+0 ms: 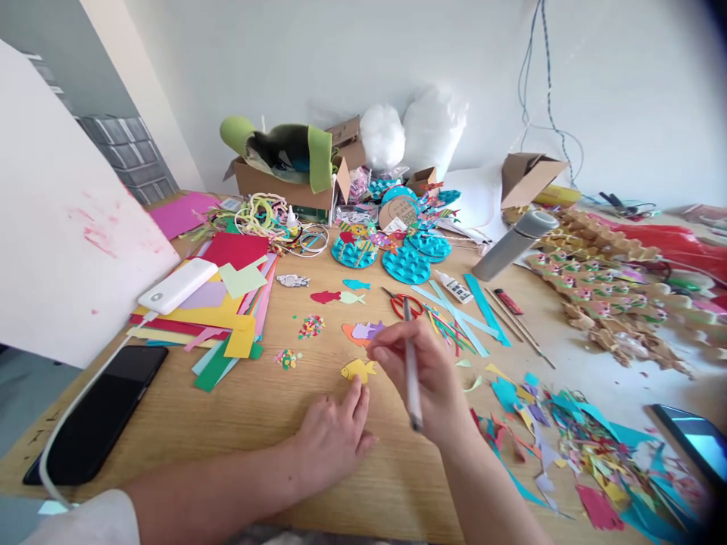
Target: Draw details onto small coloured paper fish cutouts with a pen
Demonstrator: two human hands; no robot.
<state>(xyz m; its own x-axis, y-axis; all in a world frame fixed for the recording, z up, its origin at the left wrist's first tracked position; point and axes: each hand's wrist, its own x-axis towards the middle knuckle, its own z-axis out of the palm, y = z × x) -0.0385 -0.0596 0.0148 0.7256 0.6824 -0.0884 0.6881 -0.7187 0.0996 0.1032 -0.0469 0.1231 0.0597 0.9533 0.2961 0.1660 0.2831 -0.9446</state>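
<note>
Head view: my left hand (332, 435) lies flat, fingers together, fingertips pinning the small yellow paper fish cut-out (359, 369) to the wooden table (238, 424). My right hand (432, 382) pinches a slim white pen (412, 371) just right of it. The fish looks featherlight and flimsy; I'd hold its body, not its tail.

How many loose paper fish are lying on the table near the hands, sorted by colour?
Yellow fish, at the left hand's fingertips: 1
Red fish: 1
Pale green fish: 1
Blue fish: 1
Grey patterned fish: 1
Total: 5
The right hand holds a pen.
</note>
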